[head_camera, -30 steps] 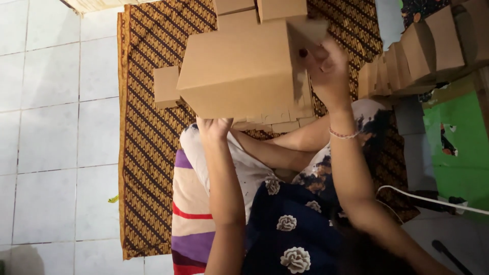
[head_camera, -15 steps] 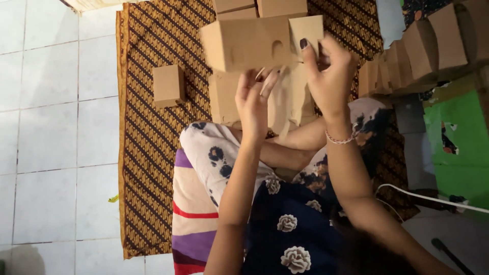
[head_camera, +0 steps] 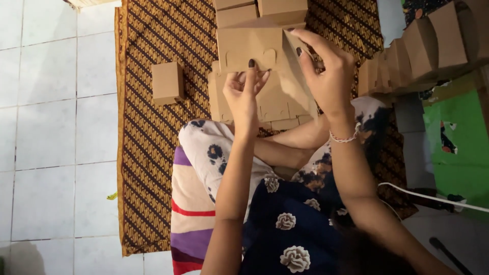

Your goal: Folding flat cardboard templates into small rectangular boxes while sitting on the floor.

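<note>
View from the head camera, looking down on a person seated on a patterned brown-and-gold cloth spread over a white tiled floor. Both bare hands are raised over the lap and grip one flat cardboard box blank, which is held in the air just above a low pile of similar flat blanks lying on the cloth in front of the knees. The left hand pinches the lower edge of the blank, thumb on the near face and fingers curled together behind it. The right hand closes on the blank's right side, where its fingertips press a side flap that stands bent away from the main panel; whether the flap is fully creased cannot be told from this angle. A thin bracelet circles the right wrist. One finished small cardboard box stands alone on the cloth, well apart to the left of the hands. Two further boxes sit at the top edge, just beyond the held blank, and a row of assembled boxes leans along the upper right. A white cable crosses the lower right, near a green surface.
</note>
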